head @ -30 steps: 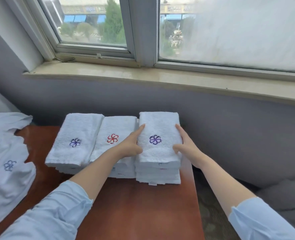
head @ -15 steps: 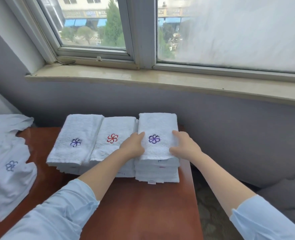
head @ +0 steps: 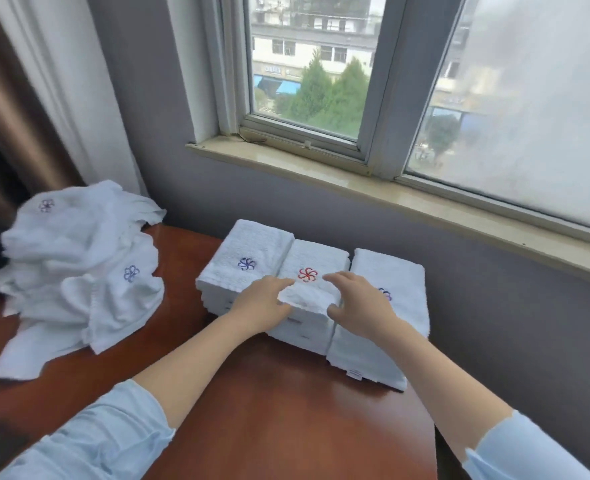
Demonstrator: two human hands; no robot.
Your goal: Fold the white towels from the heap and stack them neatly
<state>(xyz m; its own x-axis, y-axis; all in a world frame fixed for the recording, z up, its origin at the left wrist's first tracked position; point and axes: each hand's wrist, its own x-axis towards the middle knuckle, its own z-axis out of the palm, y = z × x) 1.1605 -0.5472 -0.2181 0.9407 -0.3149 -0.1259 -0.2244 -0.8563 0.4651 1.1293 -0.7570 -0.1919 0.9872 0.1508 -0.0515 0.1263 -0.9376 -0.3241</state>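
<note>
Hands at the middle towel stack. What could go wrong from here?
1. The right stack sits at the table edge; a sideways nudge from the right hand might tip it off.
2. On the middle stack the top towel lies skewed; pressing with the left hand could bunch it.

Window (head: 307,46): pale sill (head: 321,174) below; brown bench (head: 269,410) beneath; curtain (head: 44,98) left, possibly double-layered; trees (head: 324,95) outside.
</note>
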